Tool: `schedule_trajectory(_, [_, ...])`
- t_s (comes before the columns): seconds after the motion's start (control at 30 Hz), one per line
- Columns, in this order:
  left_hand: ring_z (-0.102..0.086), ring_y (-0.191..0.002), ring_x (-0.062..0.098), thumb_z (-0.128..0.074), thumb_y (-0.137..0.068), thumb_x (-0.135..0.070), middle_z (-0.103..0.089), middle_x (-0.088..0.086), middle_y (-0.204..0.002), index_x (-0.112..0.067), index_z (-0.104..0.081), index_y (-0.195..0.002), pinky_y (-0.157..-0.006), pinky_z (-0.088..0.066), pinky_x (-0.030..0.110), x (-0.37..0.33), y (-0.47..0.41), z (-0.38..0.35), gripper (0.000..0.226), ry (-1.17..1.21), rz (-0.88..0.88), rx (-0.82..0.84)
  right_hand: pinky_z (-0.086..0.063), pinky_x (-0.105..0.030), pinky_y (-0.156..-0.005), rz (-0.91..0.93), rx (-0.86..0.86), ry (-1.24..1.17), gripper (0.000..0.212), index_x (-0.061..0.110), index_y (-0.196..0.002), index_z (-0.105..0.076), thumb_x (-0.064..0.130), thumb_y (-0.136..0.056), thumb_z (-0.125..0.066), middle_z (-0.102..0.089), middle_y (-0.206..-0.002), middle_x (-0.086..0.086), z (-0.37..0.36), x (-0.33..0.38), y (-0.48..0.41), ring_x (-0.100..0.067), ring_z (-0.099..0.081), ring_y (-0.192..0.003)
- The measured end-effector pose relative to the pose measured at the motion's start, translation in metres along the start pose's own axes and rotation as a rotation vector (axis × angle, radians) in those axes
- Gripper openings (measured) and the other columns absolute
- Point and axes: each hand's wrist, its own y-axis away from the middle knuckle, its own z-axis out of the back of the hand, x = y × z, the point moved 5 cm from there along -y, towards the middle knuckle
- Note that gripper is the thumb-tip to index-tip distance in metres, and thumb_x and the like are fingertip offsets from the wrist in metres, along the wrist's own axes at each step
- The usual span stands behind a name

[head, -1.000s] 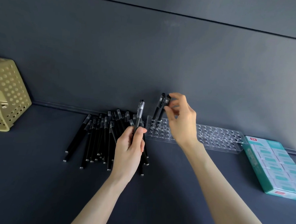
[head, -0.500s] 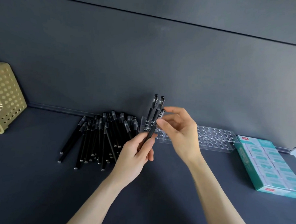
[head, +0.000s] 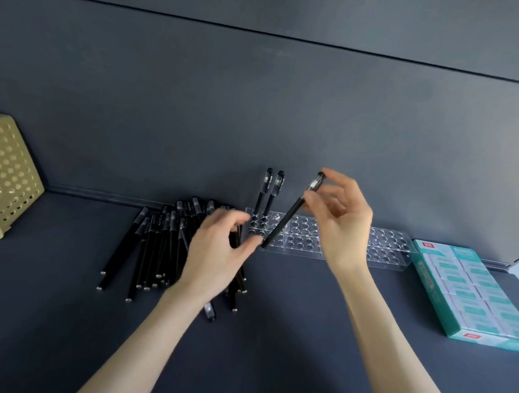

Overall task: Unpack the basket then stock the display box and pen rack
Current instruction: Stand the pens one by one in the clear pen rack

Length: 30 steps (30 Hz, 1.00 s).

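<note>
Dark shelf (head: 61, 336), right hand (head: 341, 222) pinching pen (head: 284, 222) — display box (head: 427, 281) print illegible

Right hand (head: 340, 222) pinches tilted pen (head: 284, 222) above pen rack (head: 385, 249); left hand (head: 218, 251) open.

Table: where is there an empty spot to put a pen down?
Bare table lies between the basket and the pen pile, and in front of the pen rack up to the display box. It is crowded at the pile, where the left hand hovers.
</note>
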Motion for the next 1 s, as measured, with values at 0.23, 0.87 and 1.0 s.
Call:
schedule_trajectory(0.23, [-0.045, -0.127, 0.019, -0.068, -0.076, -0.056, -0.049, -0.001, -0.139, -0.015, -0.046, -0.137, -0.106, -0.025, 0.036, 0.018, -0.056, -0.015, 0.077, -0.349, -0.074, 0.314, -0.049, -0.017, -0.075, 0.192, -0.084, 0.121, 0.037, 0.035, -0.110, -0.055, 0.008, -0.086, -0.064, -0.064, -0.086, 0.020, -0.006, 0.005, -0.023, -0.009, -0.063, -0.077])
schedule_trajectory(0.87, [-0.062, -0.098, 0.009, -0.081, -0.072, -0.033, -0.066, -0.010, -0.102, -0.020, -0.069, -0.110, -0.093, -0.048, 0.036, 0.025, -0.064, -0.022, 0.042, -0.027, -0.049, 0.351, -0.048, -0.016, -0.070, 0.250, 0.052, 0.400, 0.027, 0.011, -0.111, -0.060, 0.005, -0.085, -0.065, -0.058, -0.086, 0.006, -0.027, -0.020, -0.028, -0.011, -0.059, -0.075])
schedule_trajectory(1.0, [-0.063, -0.102, 0.011, -0.080, -0.073, -0.033, -0.068, -0.002, -0.112, -0.018, -0.068, -0.115, -0.094, -0.048, 0.037, 0.025, -0.063, -0.023, 0.046, -0.027, -0.047, 0.344, -0.052, -0.034, -0.073, 0.200, 0.098, 0.442, 0.024, 0.012, -0.109, -0.060, 0.006, -0.086, -0.064, -0.059, -0.084, 0.005, -0.031, -0.023, -0.023, -0.017, -0.060, -0.074])
